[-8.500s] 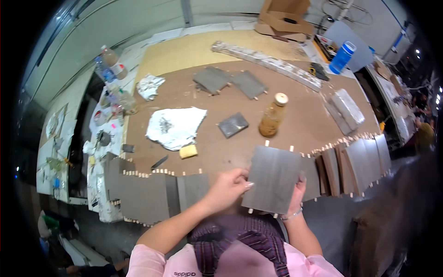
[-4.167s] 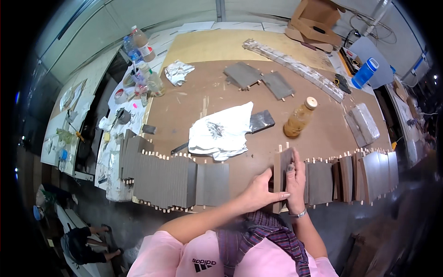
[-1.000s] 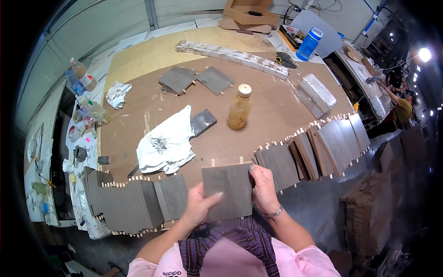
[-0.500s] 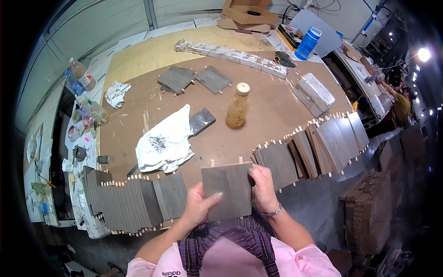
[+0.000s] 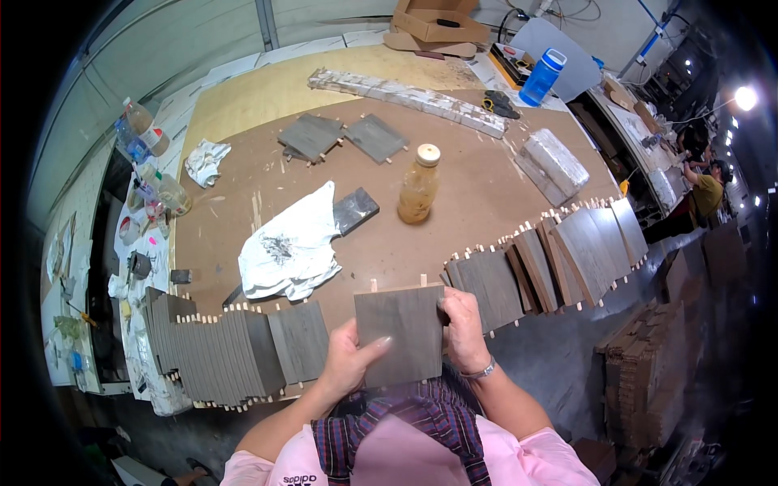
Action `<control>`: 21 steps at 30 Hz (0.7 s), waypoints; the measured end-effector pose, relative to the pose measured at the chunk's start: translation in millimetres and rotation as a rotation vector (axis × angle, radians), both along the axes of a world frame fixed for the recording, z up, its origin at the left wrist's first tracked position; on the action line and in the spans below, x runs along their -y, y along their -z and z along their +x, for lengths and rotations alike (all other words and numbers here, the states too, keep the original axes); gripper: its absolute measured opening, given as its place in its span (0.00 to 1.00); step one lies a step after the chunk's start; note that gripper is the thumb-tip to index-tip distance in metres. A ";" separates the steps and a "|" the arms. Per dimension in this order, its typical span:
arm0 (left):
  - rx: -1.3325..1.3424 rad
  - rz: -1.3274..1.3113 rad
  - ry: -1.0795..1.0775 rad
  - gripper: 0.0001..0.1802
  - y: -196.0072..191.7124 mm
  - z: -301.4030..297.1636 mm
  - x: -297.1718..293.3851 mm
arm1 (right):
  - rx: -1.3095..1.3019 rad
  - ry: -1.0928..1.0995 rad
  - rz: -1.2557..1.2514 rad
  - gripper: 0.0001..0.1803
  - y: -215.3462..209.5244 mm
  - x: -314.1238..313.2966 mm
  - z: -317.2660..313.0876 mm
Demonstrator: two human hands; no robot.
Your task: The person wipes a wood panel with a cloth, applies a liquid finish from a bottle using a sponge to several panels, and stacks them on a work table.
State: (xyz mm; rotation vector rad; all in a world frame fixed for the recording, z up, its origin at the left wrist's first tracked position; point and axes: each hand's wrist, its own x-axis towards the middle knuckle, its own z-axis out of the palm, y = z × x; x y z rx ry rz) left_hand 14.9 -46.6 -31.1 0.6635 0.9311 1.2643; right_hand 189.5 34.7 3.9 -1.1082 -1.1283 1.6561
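Upright in front of my chest is a square grey wood-grain panel (image 5: 401, 328) with pale dowel pegs along its top edge. My left hand (image 5: 354, 356) grips its left side, thumb lying across the face and fingers hidden behind. Curled at the panel's upper right edge, my right hand (image 5: 463, 330) is closed; a dark bit shows by its fingertips, too small to make out. To the left, a row of similar pegged panels (image 5: 219, 356) stands packed together. Another row of panels (image 5: 559, 255) leans along the right side of the table edge.
A bottle of yellowish liquid (image 5: 418, 186) stands mid-table by a stained white cloth (image 5: 292, 251) and a dark block (image 5: 355, 212). Farther back lie loose panels (image 5: 312, 136), a long whitish bar (image 5: 405, 99) and a wrapped block (image 5: 555, 166). A co-worker (image 5: 709, 190) is at far right.
Both hands and the panel stay almost still. At far right the co-worker's arm and body have shifted.
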 end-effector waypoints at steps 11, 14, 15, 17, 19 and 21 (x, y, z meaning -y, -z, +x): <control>0.034 -0.016 -0.120 0.17 -12.7 4.0 -11.5 | -0.210 0.044 -0.091 0.13 10.2 10.7 -5.5; -0.060 0.033 -0.170 0.17 -16.1 -8.2 -19.8 | -0.213 0.053 -0.101 0.14 12.5 12.5 -4.7; -0.077 0.039 -0.160 0.18 -17.1 -14.4 -22.0 | -0.205 0.052 -0.096 0.13 15.0 13.1 -3.9; -0.065 0.059 -0.157 0.18 -23.2 -16.9 -24.0 | -0.201 0.050 -0.092 0.13 13.8 13.6 -4.4; -0.055 0.038 -0.157 0.18 -29.7 -17.9 -24.4 | -0.199 0.053 -0.088 0.13 11.9 13.8 -6.0; -0.044 0.018 -0.157 0.17 -28.9 -19.3 -24.7 | -0.162 0.048 -0.059 0.13 8.8 14.6 -6.6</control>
